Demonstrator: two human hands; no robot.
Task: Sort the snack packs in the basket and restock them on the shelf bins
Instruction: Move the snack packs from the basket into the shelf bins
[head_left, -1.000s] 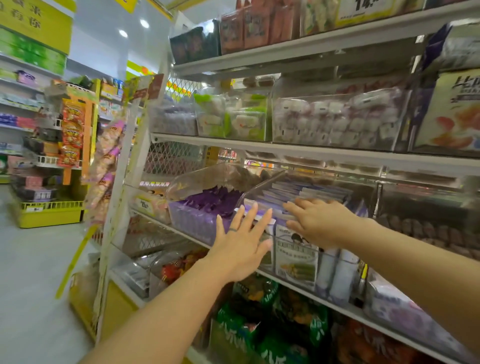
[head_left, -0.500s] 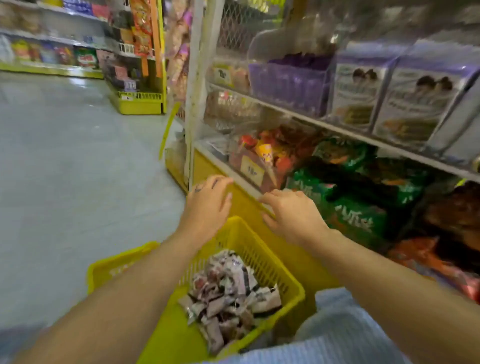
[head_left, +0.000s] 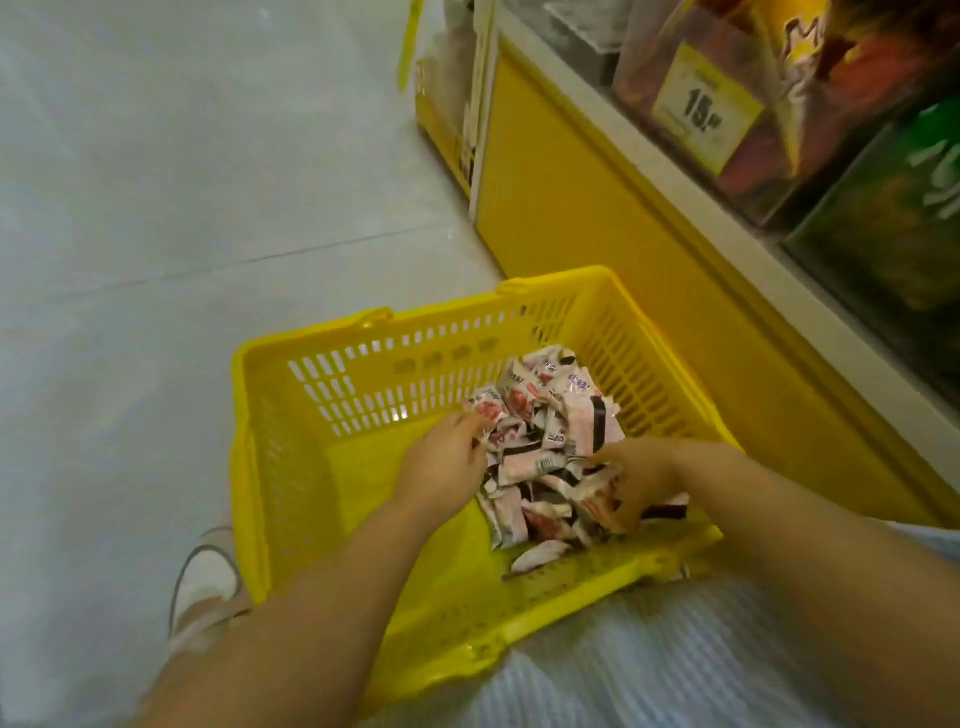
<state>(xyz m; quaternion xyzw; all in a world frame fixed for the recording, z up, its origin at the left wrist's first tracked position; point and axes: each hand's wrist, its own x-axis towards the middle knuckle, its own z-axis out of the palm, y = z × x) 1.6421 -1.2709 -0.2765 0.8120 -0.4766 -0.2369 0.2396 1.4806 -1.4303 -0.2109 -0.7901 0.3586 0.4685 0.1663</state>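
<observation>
Down on the pale floor (head_left: 182, 182), hard against the yellow base of the shelf (head_left: 597, 208), a yellow basket (head_left: 311, 332) sits in front of the crouching person. A white shoe (head_left: 208, 577) shows just beside its left wall. Up on the shelf a clear bin carries a yellow price tag (head_left: 704, 111) marked 15.

All the snack packs (head_left: 550, 431) lie inside the basket, heaped in its right half against the slotted wall. The left half of the basket's bottom is bare yellow plastic. The packs look small, light and slippery, pink-and-white with dark bands, and they seem to be of more than one print.

From where I stand, the job now is gathering a handful of one kind. I'd rake matching packs together first, then close on them from both sides so none squirt out. A modest bunch should carry up to the bin better than a greedy one.

Both arms reach down and forward into the basket, and the hands are apart, with the heap between them. The left hand (head_left: 441, 467) sits at the heap's left edge, knuckles up, its fingertips (head_left: 480, 434) curled onto the nearest packs. The right hand (head_left: 639, 478) is dug into the heap's near right side, thumb on top and fingers hooked under several packs.
</observation>
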